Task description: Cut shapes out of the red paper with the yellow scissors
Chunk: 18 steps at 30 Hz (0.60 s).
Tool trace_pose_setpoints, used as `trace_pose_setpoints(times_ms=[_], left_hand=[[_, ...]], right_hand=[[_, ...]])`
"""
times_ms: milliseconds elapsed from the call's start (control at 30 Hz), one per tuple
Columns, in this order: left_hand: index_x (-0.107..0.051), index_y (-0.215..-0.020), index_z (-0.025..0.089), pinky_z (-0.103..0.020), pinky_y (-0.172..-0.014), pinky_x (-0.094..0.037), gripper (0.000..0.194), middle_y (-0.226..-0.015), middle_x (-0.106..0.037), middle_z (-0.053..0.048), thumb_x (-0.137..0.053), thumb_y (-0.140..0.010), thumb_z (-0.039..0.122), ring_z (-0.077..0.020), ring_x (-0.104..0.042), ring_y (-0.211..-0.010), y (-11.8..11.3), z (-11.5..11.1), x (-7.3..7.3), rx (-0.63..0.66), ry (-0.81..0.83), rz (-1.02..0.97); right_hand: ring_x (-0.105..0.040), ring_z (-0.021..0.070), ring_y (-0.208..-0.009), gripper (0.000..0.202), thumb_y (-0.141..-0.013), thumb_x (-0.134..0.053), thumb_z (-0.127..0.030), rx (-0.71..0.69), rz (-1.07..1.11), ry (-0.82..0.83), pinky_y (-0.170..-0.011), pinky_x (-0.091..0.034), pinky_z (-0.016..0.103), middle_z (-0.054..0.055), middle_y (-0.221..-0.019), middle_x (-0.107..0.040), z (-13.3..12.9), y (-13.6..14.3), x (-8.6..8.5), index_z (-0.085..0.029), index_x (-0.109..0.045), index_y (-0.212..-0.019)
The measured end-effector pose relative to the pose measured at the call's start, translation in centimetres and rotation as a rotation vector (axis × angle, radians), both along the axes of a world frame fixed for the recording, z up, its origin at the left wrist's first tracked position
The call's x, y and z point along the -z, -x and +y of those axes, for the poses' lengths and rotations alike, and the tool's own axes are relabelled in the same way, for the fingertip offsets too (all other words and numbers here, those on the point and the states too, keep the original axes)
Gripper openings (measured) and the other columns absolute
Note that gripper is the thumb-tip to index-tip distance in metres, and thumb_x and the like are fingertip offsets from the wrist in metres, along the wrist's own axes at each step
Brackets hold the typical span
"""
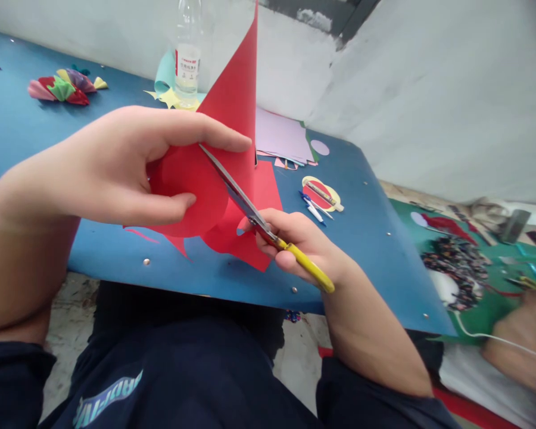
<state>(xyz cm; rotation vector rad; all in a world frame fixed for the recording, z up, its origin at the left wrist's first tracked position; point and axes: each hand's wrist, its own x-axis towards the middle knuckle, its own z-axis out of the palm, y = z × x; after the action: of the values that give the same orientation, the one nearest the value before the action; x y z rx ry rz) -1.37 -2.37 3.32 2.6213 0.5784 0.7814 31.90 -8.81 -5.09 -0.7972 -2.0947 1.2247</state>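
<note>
A sheet of red paper [232, 77] stands up from my left hand [116, 161], its tip rising toward the wall. Thumb and fingers of that hand hold the paper, whose lower part has a rounded edge. My right hand [299, 238] grips yellow-handled scissors [241, 199], with the blades pointing up and left across the red paper, near my left index finger. Whether the blades are parted is hard to tell. More red paper [268, 185] lies on the blue table [196, 277] beneath, with thin red scraps [176, 244] beside it.
Behind the hands stand a plastic bottle [187, 65] and yellow cutouts. Folded paper pieces [67, 86] lie at left. Lilac sheets [281, 137], pens [312, 208] and a red-and-yellow oval [321, 193] are at right. Another person's arm [522, 333] is by a green table [477, 316].
</note>
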Motion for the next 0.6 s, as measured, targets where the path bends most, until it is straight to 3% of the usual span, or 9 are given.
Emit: trace_pose_setpoints(times_ms=[133, 267, 333, 433, 600], left_hand=[[-0.071, -0.158, 0.030, -0.019, -0.049, -0.050, 0.062, -0.119, -0.083, -0.004, -0.070, -0.096, 0.024, -0.0092, -0.063, -0.067, 0.3, -0.3, -0.8, 0.030, -0.024, 0.023], [-0.072, -0.156, 0.031, -0.017, -0.048, -0.051, 0.058, -0.109, -0.083, -0.002, -0.072, -0.098, 0.027, -0.0084, -0.064, -0.063, 0.3, -0.9, -2.6, 0.036, -0.028, 0.072], [-0.071, -0.157, 0.029, -0.017, -0.046, -0.049, 0.060, -0.094, -0.080, 0.000, -0.072, -0.097, 0.025, -0.0091, -0.064, -0.060, 0.1, -1.0, -3.7, 0.040, -0.004, 0.118], [-0.064, -0.163, 0.025, -0.017, -0.041, -0.041, 0.067, -0.076, -0.071, 0.005, -0.069, -0.096, 0.021, -0.0078, -0.053, -0.049, -0.6, -0.8, -5.2, 0.039, 0.021, 0.194], [-0.056, -0.169, 0.030, -0.025, -0.050, -0.054, 0.077, -0.116, -0.082, -0.006, -0.073, -0.094, 0.023, -0.0135, -0.064, -0.066, -2.1, 0.1, -7.3, -0.046, -0.103, 0.142]], right_hand=[[-0.041, 0.0123, -0.059, 0.074, -0.106, -0.066, -0.084, 0.004, 0.002, -0.010, -0.055, -0.033, 0.028, -0.006, -0.073, -0.050, -0.2, 0.3, 0.1, -0.015, -0.068, -0.134], [-0.042, 0.0116, -0.060, 0.077, -0.103, -0.071, -0.084, 0.003, 0.073, -0.020, -0.055, -0.034, 0.027, -0.007, -0.074, -0.050, -0.3, 1.0, 0.7, -0.014, -0.068, -0.135], [-0.042, 0.0120, -0.060, 0.077, -0.101, -0.075, -0.082, 0.014, 0.103, -0.031, -0.055, -0.034, 0.027, -0.006, -0.076, -0.052, -0.2, 1.3, 1.2, -0.015, -0.068, -0.136], [-0.042, 0.0125, -0.058, 0.073, -0.102, -0.075, -0.080, 0.021, 0.146, -0.062, -0.055, -0.035, 0.027, -0.007, -0.073, -0.052, 0.2, 1.4, 1.8, -0.016, -0.067, -0.136], [-0.043, 0.0132, -0.057, 0.069, -0.107, -0.066, -0.081, 0.086, 0.268, -0.139, -0.053, -0.036, 0.027, -0.007, -0.073, -0.049, 0.8, 1.6, 2.4, -0.019, -0.063, -0.138]])
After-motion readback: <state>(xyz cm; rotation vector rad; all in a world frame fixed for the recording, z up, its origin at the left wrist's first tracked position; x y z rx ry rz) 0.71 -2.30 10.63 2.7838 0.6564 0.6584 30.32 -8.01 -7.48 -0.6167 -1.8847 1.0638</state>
